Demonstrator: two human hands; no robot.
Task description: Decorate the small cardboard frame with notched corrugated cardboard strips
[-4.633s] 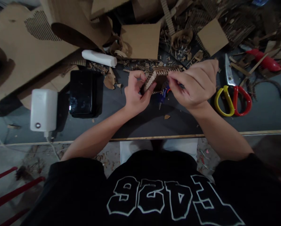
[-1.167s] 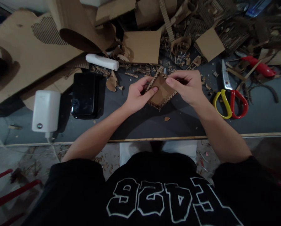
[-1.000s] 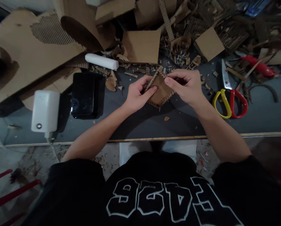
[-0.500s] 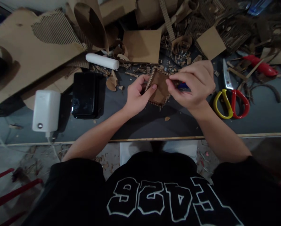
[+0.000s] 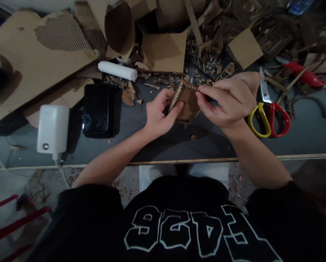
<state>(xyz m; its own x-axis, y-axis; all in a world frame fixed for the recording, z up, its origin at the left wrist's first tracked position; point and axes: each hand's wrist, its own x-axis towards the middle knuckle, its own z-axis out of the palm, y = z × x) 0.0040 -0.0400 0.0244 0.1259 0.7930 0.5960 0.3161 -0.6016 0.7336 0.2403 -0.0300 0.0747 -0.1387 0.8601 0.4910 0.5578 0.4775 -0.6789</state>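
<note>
A small brown cardboard piece (image 5: 188, 103), edged with a corrugated cardboard strip (image 5: 176, 95), is held above the table in front of me. My left hand (image 5: 163, 111) grips its left side, the thumb lying on the flat face and the fingers behind it. At the upper right edge, my right hand (image 5: 225, 100) is closed in a pinch on the strip, thumb against forefinger. The fingers hide the strip's exact end. Something blue shows partly behind the right hand, too covered to name.
Scissors (image 5: 269, 118) with yellow and red handles lie right of my right hand, near a red-handled tool (image 5: 305, 72). A white roll (image 5: 117, 70), a black box (image 5: 97, 111) and a white charger (image 5: 52, 129) are at left. Cardboard sheets (image 5: 164, 52) and scraps cover the back.
My right hand has shifted slightly right and up, still pinching at the edge. The cardboard piece has tilted a little in my left hand.
</note>
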